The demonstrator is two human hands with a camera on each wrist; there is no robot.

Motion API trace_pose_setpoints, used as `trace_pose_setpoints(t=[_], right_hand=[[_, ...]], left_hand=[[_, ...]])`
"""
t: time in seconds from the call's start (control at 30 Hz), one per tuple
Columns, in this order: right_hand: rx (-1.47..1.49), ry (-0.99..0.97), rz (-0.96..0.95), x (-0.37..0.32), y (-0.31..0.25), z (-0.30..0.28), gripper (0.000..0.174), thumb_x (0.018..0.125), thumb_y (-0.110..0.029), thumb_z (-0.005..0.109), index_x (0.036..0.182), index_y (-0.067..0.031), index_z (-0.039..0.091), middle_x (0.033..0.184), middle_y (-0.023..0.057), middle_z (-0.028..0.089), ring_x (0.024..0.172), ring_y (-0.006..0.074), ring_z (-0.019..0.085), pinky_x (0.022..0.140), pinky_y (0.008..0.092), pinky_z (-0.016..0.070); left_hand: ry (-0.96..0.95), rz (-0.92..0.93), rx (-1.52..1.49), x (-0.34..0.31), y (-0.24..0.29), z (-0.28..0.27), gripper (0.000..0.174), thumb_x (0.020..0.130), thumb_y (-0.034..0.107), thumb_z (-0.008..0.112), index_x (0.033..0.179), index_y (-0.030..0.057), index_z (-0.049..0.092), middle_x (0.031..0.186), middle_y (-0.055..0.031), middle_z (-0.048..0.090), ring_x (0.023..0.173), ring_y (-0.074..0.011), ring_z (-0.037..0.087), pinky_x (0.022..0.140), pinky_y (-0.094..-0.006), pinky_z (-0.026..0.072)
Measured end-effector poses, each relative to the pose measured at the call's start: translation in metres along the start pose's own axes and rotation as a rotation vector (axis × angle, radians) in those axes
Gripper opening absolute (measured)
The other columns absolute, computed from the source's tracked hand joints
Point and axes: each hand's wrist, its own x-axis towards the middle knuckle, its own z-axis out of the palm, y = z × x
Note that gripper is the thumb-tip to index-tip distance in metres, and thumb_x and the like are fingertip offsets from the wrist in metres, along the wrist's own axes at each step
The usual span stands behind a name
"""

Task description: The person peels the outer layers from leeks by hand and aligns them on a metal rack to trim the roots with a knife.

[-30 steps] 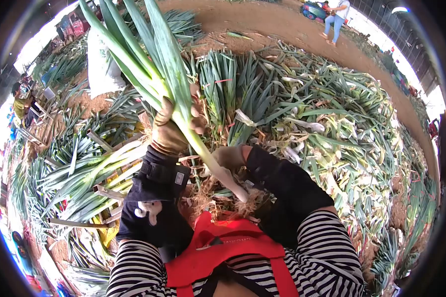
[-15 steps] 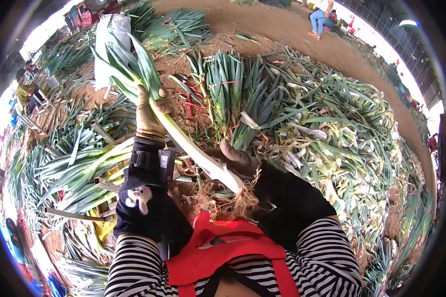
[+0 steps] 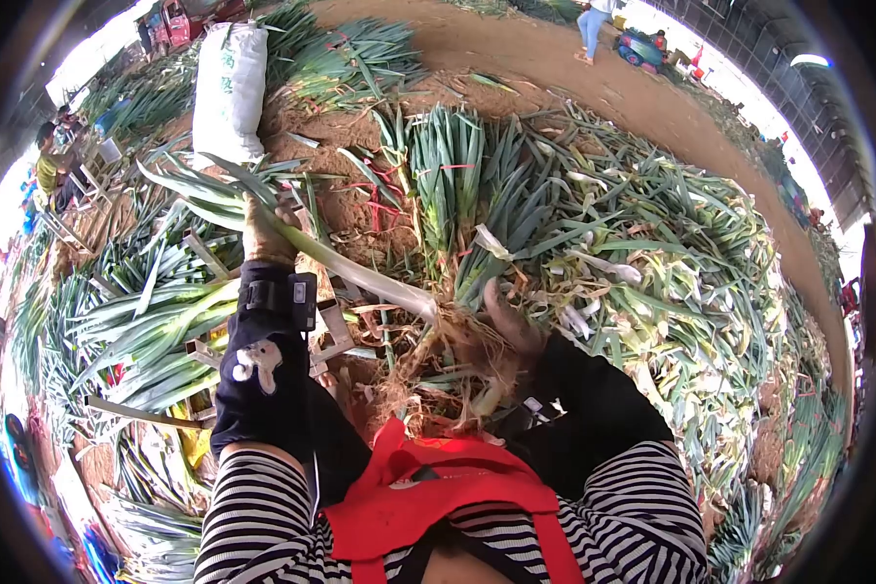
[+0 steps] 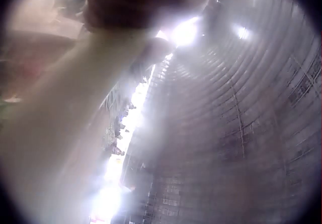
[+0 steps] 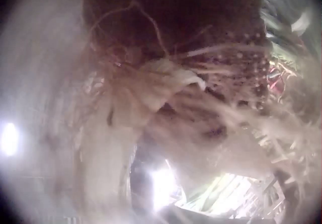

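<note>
My gloved left hand (image 3: 268, 234) grips a leek (image 3: 370, 280) round its upper stem, where the green leaves begin. The stem slants down to the right, its pale root end near my right hand (image 3: 514, 326). Brown stringy roots (image 3: 477, 355) hang in front of that gloved hand and cover part of it; one digit points up, and I cannot tell whether the others hold anything. Close to the dotted glove (image 5: 226, 78), the right wrist view has a pale, papery leaf sheath (image 5: 131, 98). A blurred pale stem (image 4: 60, 108) crosses the left wrist view.
Ahead stands a leek bundle (image 3: 448, 161) with a red tie. Trimmed leaves (image 3: 652, 243) heap up at right. Loose leeks (image 3: 146, 326) lie across metal bars on the left, beside a metal frame (image 3: 333, 331). A white sack (image 3: 232, 92) stands behind; a person (image 3: 594, 29) is farther off.
My left hand has moved left and lower, tipping the leek flatter. My right hand, earlier at the lower stem, has shifted right to beside the roots. Brown roots now hang loose there.
</note>
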Motion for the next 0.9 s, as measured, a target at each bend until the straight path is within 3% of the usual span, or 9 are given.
trace_pose_setpoints(t=[0.03,0.07,0.13,0.2,0.4,0.5,0.57,0.67,0.9], right_hand=[[-0.823,-0.209,-0.342,-0.005,0.001,-0.029,0.077,0.096,-0.059,0.032,0.148,-0.0035,0.019,0.149,0.0182,0.027,0.135,0.0235,0.033,0.112,0.0371,0.0288],[-1.555,-0.122,-0.862,-0.010,0.001,-0.057,0.076,0.097,-0.060,0.022,0.149,-0.0045,0.017,0.153,0.0182,0.020,0.142,0.0230,0.022,0.116,0.0375,0.0201],[-0.952,-0.055,-0.397,-0.033,-0.024,-0.055,0.072,0.095,-0.058,0.029,0.145,-0.0064,0.023,0.146,0.0180,0.027,0.133,0.0244,0.028,0.108,0.0376,0.0254],[-0.844,0.178,-0.343,-0.050,-0.056,-0.083,0.069,0.093,-0.056,0.036,0.142,-0.0083,0.029,0.140,0.0178,0.034,0.125,0.0258,0.035,0.100,0.0377,0.0308],[-1.637,1.570,-0.408,-0.096,-0.126,-0.132,0.059,0.087,-0.051,0.057,0.131,-0.0139,0.046,0.119,0.0172,0.054,0.099,0.0299,0.056,0.076,0.0381,0.0469],[-1.593,1.252,-1.096,-0.072,-0.106,-0.068,0.046,0.083,-0.046,0.067,0.112,-0.0127,0.058,0.105,0.0089,0.059,0.099,0.0269,0.054,0.087,0.0377,0.0424],[-1.787,1.028,-1.324,-0.052,-0.087,-0.024,0.045,0.078,-0.042,0.072,0.108,-0.0119,0.059,0.110,0.0067,0.054,0.103,0.0258,0.051,0.092,0.0403,0.0386],[-1.993,0.761,-1.444,-0.025,-0.064,0.014,0.049,0.069,-0.036,0.079,0.103,-0.0136,0.054,0.107,0.0059,0.046,0.108,0.0233,0.046,0.095,0.0417,0.0393],[-1.948,0.797,-1.586,0.005,-0.055,0.027,0.042,0.063,-0.024,0.081,0.095,-0.0147,0.056,0.104,0.0032,0.046,0.109,0.0230,0.047,0.099,0.0456,0.0369]], left_hand=[[0.022,0.036,0.051,-0.002,0.002,0.001,0.054,0.087,0.061,0.055,0.095,0.0069,0.052,0.070,-0.0041,0.054,0.051,-0.0108,0.048,0.047,-0.0209,0.0462],[0.044,0.072,0.102,-0.002,0.004,0.000,0.055,0.087,0.061,0.055,0.094,0.0063,0.052,0.069,-0.0036,0.053,0.052,-0.0107,0.048,0.047,-0.0210,0.0460],[-0.028,0.068,0.042,-0.014,0.020,0.008,0.059,0.086,0.063,0.054,0.099,0.0055,0.048,0.070,-0.0035,0.050,0.054,-0.0110,0.046,0.049,-0.0211,0.0466],[0.066,0.093,0.041,0.006,0.034,-0.009,0.057,0.087,0.061,0.054,0.104,0.0068,0.045,0.076,-0.0038,0.050,0.056,-0.0121,0.046,0.054,-0.0236,0.0487],[0.190,0.304,0.100,-0.010,0.004,0.030,0.047,0.089,0.042,0.064,0.112,0.0055,0.044,0.098,-0.0119,0.051,0.077,-0.0206,0.057,0.063,-0.0316,0.0552],[0.175,0.262,0.058,-0.023,-0.016,0.053,0.041,0.089,0.037,0.066,0.108,0.0047,0.049,0.090,-0.0077,0.054,0.077,-0.0200,0.059,0.069,-0.0330,0.0572],[0.175,0.243,0.055,-0.015,-0.029,0.054,0.036,0.089,0.039,0.065,0.100,0.0061,0.053,0.089,-0.0064,0.055,0.075,-0.0192,0.060,0.069,-0.0332,0.0568],[0.212,0.184,0.100,-0.022,-0.047,0.065,0.035,0.090,0.038,0.063,0.099,0.0060,0.054,0.083,-0.0073,0.060,0.071,-0.0204,0.063,0.064,-0.0321,0.0573],[0.236,0.100,0.169,-0.046,-0.070,0.088,0.028,0.090,0.034,0.065,0.093,0.0078,0.057,0.078,-0.0032,0.059,0.071,-0.0170,0.061,0.061,-0.0296,0.0530]])
